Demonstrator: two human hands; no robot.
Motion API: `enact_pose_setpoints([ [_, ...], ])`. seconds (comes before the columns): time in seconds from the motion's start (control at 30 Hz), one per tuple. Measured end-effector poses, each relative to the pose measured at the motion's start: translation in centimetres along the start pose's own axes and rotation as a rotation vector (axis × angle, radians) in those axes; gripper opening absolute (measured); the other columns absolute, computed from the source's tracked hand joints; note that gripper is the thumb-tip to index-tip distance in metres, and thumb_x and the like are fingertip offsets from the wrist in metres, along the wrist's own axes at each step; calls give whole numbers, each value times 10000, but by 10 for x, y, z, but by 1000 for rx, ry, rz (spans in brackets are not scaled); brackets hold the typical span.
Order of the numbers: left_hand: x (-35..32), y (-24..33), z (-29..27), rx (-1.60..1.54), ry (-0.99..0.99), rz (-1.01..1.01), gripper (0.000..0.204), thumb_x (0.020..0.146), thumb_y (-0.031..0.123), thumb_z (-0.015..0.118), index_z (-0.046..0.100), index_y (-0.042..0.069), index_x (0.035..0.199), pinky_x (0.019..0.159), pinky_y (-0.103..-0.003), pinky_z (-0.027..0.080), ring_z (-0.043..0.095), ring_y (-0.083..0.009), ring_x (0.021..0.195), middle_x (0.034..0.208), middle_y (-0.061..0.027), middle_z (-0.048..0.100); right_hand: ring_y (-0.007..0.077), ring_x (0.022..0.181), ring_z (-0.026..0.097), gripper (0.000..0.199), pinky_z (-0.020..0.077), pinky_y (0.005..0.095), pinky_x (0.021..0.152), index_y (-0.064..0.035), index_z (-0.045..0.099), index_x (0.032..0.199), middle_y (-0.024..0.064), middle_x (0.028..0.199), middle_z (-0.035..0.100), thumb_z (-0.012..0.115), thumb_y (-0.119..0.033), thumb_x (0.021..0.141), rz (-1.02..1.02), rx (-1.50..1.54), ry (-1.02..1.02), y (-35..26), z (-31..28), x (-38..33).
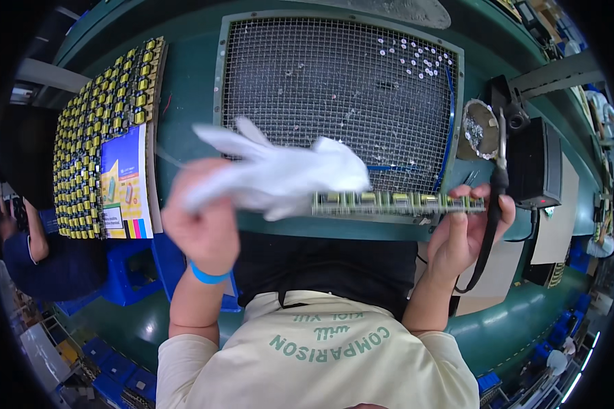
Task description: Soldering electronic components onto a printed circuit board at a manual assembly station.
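Note:
My left hand [208,221], with a blue band at the wrist, pinches a white cloth [286,174] blurred by motion; its loose ends look like glove fingers. The cloth lies over the left part of a narrow circuit board strip [396,200] carrying yellow and black parts. My right hand [460,242] grips the strip's right end between thumb and fingers. That same hand also holds a soldering iron [500,178], its metal end pointing away from me and its black cord hanging below. The strip is level above the near edge of a metal mesh tray [342,19].
Small white pieces [426,61] lie on the mesh at its far right. Beside it stand a round dish of solder scraps [472,136] and a black box [547,163]. At left is a panel of yellow-black components [82,157] with a printed card [124,184]. Another person [48,252] sits far left.

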State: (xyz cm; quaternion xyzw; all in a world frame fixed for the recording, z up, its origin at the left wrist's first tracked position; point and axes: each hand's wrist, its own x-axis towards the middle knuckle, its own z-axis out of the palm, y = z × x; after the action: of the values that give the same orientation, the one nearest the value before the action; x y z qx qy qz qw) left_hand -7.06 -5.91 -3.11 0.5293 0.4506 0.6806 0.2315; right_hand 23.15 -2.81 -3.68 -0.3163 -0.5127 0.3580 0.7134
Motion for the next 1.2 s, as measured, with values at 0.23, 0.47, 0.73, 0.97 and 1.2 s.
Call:
enact_pose_setpoints([
  [0.23, 49, 4, -8, 596, 207, -36, 293, 991, 40, 403, 517, -54, 1244, 912, -308, 457, 580, -195, 1105, 1251, -199, 581, 108, 887, 547, 534, 461, 221, 757, -66, 412, 1261, 86, 1111, 494, 637, 112, 811, 73, -440, 21, 5, 39, 33],
  [0.47, 43, -14, -14, 613, 293, 187, 326, 985, 29, 412, 475, -26, 1300, 940, -354, 443, 539, -252, 1183, 1257, -201, 570, 102, 898, 560, 468, 469, 214, 736, -50, 447, 1242, 77, 1127, 536, 637, 86, 836, 148, -190, 172, 5, 44, 37],
  [0.73, 18, 15, 6, 928, 79, 173, 249, 860, -44, 587, 701, 50, 1060, 847, -312, 478, 574, -203, 880, 889, -75, 585, 110, 904, 561, 403, 458, 217, 756, -32, 476, 1216, 68, 1088, 558, 654, 30, 860, -120, -824, 114, 14, 47, 37],
  [0.97, 4, 16, 14, 767, -94, 109, 355, 694, -113, 719, 750, 76, 992, 738, -309, 502, 520, -171, 684, 741, -31, 529, 141, 896, 566, 356, 468, 258, 761, -10, 510, 1196, 85, 1003, 594, 660, -17, 873, -182, -961, 83, 5, 32, 32],
  [1.2, 0, 25, 10, 835, -195, 38, 372, 728, -108, 686, 714, 56, 1061, 633, -270, 482, 535, -169, 648, 764, -49, 563, 200, 912, 562, 438, 458, 337, 859, -2, 524, 1211, 104, 884, 623, 723, -112, 836, 274, -146, -5, -20, 10, 28],
])
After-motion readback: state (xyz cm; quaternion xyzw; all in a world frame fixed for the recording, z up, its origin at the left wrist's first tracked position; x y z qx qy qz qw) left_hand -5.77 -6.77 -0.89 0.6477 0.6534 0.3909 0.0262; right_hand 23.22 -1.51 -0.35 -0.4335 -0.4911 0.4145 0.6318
